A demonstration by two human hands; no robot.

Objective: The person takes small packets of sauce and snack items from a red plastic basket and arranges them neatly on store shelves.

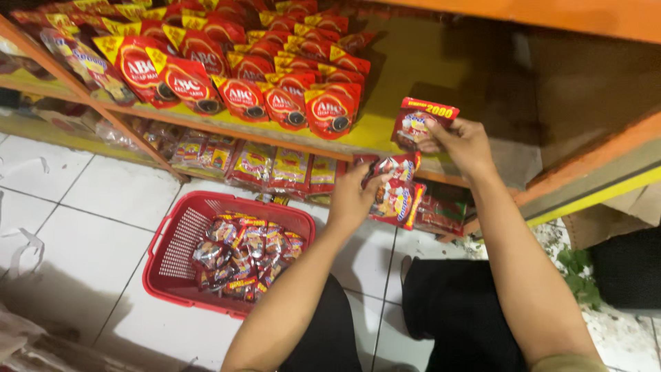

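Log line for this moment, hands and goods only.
left hand: holds sachet stack | right hand: holds single sachet at yellow shelf | red basket: sachets inside, on floor

Yellow shelf (413,62) of red pouches (275,96) (basket (172,248) on floor (82,207))

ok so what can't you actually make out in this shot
- Head view: how many sachets the left hand grips in its small red stack; they overlap.
- The red plastic basket floor; glossy packets cover it.
- Lower-shelf packets design: shadowed, blurred.
- Right hand's single red sachet back.
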